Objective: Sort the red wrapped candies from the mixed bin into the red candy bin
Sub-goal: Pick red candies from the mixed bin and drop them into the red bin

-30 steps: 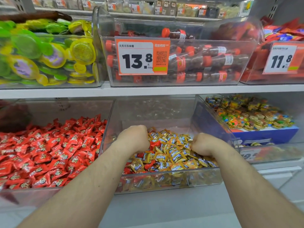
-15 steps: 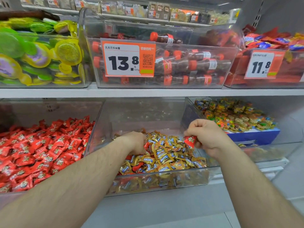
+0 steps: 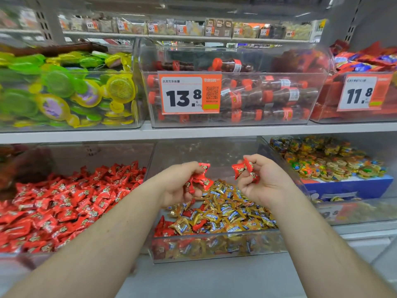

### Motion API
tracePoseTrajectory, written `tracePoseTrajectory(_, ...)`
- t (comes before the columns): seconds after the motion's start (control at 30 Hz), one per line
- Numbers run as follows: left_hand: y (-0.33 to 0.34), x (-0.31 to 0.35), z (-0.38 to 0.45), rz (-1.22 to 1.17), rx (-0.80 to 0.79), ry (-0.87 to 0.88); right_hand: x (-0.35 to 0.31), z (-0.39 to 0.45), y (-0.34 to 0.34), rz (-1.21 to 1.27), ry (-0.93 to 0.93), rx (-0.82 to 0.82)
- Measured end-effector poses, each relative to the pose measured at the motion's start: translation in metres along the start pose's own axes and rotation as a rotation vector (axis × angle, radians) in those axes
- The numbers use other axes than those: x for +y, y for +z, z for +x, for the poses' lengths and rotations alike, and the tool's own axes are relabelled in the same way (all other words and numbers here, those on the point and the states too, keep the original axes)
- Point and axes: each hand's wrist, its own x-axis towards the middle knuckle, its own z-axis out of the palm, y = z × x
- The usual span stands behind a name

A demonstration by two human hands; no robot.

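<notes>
Holding both hands above the mixed bin (image 3: 214,252), you have red wrapped candies in each. Your left hand (image 3: 180,188) curls its fingers (image 3: 189,168) round several red candies (image 3: 200,179); your right hand (image 3: 264,181) clutches a few more (image 3: 242,168), fingers curled, palm turned toward you. Below them lie gold-wrapped candies (image 3: 227,214) with some red ones mixed in near the front left. Red candy bin (image 3: 71,203) sits just beside, to the left, heaped full. On the shelf above, a clear bin of cola-bottle sweets (image 3: 268,97) carries a 13.8 price tag (image 3: 189,93).
</notes>
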Motion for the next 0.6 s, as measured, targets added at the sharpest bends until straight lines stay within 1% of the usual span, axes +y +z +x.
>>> tracePoseTrajectory(0.17,-0.025,0.001,-0.042,-0.350,-0.121,0.012,0.015,-0.006,0.026,0.036,0.073,-0.090)
tracePoseTrajectory(0.27,-0.045,-0.006,-0.064,-0.479,-0.132,0.053,0.030,-0.008,0.039,-0.021,0.096,-0.131)
tracePoseTrajectory(0.33,-0.060,-0.007,-0.079,-0.532,-0.121,0.096,0.042,-0.009,0.048,-0.104,0.075,-0.137)
tracePoseTrajectory(0.43,-0.090,-0.011,-0.094,-0.577,-0.039,0.116,0.060,-0.014,0.061,-0.276,-0.020,-0.156)
tracePoseTrajectory(0.5,-0.113,-0.020,-0.096,-0.591,0.076,0.099,0.072,-0.020,0.069,-0.342,-0.051,-0.197)
tracePoseTrajectory(0.6,-0.138,-0.037,-0.094,-0.588,0.260,0.065,0.089,-0.027,0.083,-0.402,-0.046,-0.244)
